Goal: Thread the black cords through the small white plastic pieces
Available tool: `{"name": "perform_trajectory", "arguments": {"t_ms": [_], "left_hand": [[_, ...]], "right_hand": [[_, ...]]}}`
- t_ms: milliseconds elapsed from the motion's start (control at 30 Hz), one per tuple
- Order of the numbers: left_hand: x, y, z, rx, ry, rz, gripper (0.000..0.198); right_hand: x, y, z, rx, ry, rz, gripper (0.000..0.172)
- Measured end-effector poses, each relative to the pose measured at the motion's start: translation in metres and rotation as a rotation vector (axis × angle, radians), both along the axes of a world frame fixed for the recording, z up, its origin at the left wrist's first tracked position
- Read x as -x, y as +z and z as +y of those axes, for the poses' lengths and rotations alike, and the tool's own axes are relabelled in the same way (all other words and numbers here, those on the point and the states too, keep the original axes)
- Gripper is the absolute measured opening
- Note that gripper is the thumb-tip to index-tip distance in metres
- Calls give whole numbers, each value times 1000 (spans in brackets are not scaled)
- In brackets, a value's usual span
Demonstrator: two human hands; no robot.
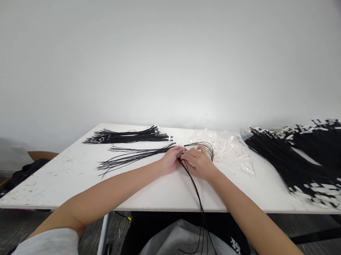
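My left hand (171, 159) and my right hand (197, 161) meet over the middle of the white table, fingers closed around a small white piece with black wires. Several thin black wires (198, 197) hang from between my hands over the table's front edge onto my lap. Other wires (209, 148) loop behind my right hand. A loose fan of black wires (126, 157) lies left of my left hand. The exact grip of my fingertips is too small to make out.
A thick bundle of black wires (127, 136) lies at the back left of the table (58, 180). Behind my right hand is a clear plastic bag (232, 148) of white pieces. Large piles of black wires with white ends (276, 155) cover the right side. A wall stands behind.
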State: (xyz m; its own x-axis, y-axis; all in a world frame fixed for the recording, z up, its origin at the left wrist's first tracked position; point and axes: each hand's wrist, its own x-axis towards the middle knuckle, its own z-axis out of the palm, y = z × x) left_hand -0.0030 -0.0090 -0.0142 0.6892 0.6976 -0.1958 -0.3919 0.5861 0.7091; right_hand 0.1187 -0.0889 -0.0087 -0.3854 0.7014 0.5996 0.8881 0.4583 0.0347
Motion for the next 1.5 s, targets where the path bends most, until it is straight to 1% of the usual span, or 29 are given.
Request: {"name": "perform_trajectory", "arguments": {"t_ms": [167,300,367,433,500,567,633,733,800,833,933,1000,1067,1133,1200,1267,1367,1500], "left_hand": [[0,-1,0,-53,-24,-6,11],[-1,-4,2,-95,-68,-29,14],[-1,-4,3,-82,-57,-11,11],[-1,-4,3,-71,-38,16,10],[0,-3,2,-79,-33,31,10],[0,-3,2,-93,-35,35,11],[1,-3,2,-93,-39,40,12],[2,-2,2,-84,-46,48,11],[2,-2,2,-79,-50,61,10],[3,-2,2,-78,-50,70,10],[3,-1,2,-78,-55,93,10],[3,-1,3,-85,-54,90,10],[2,-2,3,-92,-42,80,10],[1,-4,4,-97,-23,69,11],[1,-4,4,-98,-14,50,12],[1,-4,4,-100,-16,28,13],[1,-3,3,-107,-25,5,14],[2,-3,3,-128,-36,-11,15]], "right_hand": [[-2,4,-3,4,2,173,18],[-5,7,-4,-62,-7,421,16],[-6,9,-3,-99,-26,601,14],[-7,11,-2,-127,-28,843,15],[-8,14,-1,-147,-33,1093,19],[-12,17,1,-196,-68,1299,24],[-18,21,2,-267,-87,1466,28],[-30,27,2,-343,-29,1690,28],[-37,31,1,-341,3,1791,28],[-39,32,-1,-316,5,1823,29],[-43,33,-5,-181,-56,1813,35],[-41,31,-7,-106,-128,1708,33],[-37,27,-9,-81,-182,1508,25],[-31,24,-10,-84,-207,1231,16],[-27,20,-11,-92,-216,975,13],[-24,17,-11,-91,-230,815,13],[-24,14,-11,-88,-253,723,12],[-25,13,-10,-86,-249,711,11]]}}
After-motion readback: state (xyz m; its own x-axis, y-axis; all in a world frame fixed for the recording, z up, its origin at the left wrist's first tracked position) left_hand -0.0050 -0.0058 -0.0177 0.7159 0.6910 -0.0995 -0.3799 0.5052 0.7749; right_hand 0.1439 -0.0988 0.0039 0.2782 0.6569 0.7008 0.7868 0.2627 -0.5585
